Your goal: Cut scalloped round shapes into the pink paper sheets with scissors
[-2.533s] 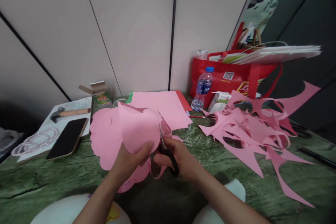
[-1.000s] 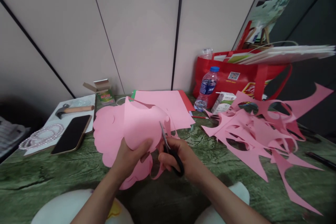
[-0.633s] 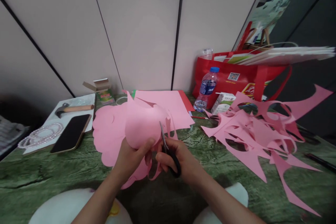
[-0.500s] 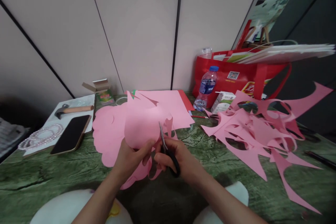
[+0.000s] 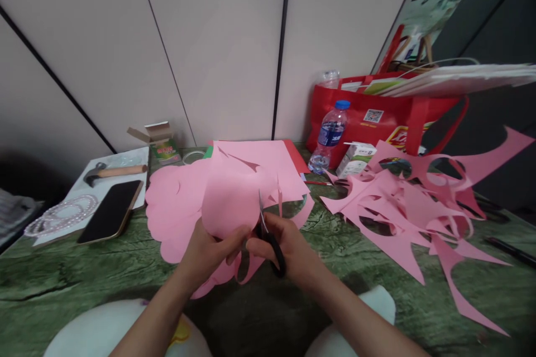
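My left hand [image 5: 209,251] is closed on a sheet of pink paper [image 5: 230,203], its thumb lying over the lower edge. The sheet has a rounded outline on its left and lower sides. In my right hand [image 5: 285,245] is a pair of scissors [image 5: 270,237] with black handles, blades pointing up along the sheet's right edge. A narrow curling strip of pink paper hangs off beside and below the blades. Under the held sheet, scalloped pink paper pieces [image 5: 171,195] lie on the green surface, partly hidden by it.
Pink offcuts [image 5: 397,201] pile up at the right, before a water bottle [image 5: 330,136], a small carton [image 5: 355,159] and a red bag [image 5: 368,106]. Leftward lie a phone [image 5: 111,212], a hammer [image 5: 113,172], beads [image 5: 62,215] and a small open box [image 5: 163,145]. Pink sheets [image 5: 276,156] lie behind.
The pink sheet and both hands have shifted slightly right in view. The cut strip to the right of the scissors has swung outward. My grip on paper and scissors stays.
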`<state>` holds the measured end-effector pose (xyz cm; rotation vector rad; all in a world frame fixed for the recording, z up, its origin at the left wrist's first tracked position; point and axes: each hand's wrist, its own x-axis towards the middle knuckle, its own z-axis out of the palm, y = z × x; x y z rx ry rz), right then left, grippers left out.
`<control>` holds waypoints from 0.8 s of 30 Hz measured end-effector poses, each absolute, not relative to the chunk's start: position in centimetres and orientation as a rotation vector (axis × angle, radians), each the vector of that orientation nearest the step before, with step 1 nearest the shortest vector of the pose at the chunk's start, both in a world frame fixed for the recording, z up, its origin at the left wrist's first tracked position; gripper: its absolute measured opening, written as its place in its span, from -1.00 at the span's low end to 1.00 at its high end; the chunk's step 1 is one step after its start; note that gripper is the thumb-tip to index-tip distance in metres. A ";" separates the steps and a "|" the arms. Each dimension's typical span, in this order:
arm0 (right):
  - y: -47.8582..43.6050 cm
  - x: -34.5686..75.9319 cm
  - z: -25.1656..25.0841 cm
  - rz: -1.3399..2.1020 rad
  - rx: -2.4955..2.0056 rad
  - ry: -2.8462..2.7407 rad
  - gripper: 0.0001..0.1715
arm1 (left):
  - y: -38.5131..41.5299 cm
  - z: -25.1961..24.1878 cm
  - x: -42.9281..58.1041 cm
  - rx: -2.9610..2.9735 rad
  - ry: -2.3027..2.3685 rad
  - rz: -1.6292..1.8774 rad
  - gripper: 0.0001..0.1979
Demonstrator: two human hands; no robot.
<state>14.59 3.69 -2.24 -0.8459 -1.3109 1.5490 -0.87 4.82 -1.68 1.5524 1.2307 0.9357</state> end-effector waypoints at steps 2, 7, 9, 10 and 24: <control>3.7 14.6 -2.2 1.549 -0.833 -1.311 -0.62 | 4.8 -1.6 -0.9 1.554 1.241 0.934 -0.60; 3.7 14.5 -2.1 1.562 -0.788 -1.309 -0.61 | 4.7 -1.5 -0.8 1.558 1.236 0.956 -0.61; 3.7 14.5 -2.1 1.561 -0.795 -1.310 -0.61 | 4.7 -1.5 -0.8 1.552 1.239 0.971 -0.61; 3.7 14.6 -2.1 1.563 -0.802 -1.313 -0.61 | 4.8 -1.5 -0.8 1.550 1.240 0.973 -0.61; 3.8 14.6 -2.3 1.538 -0.903 -1.316 -0.63 | 4.9 -2.2 -1.2 1.503 1.181 1.029 -0.70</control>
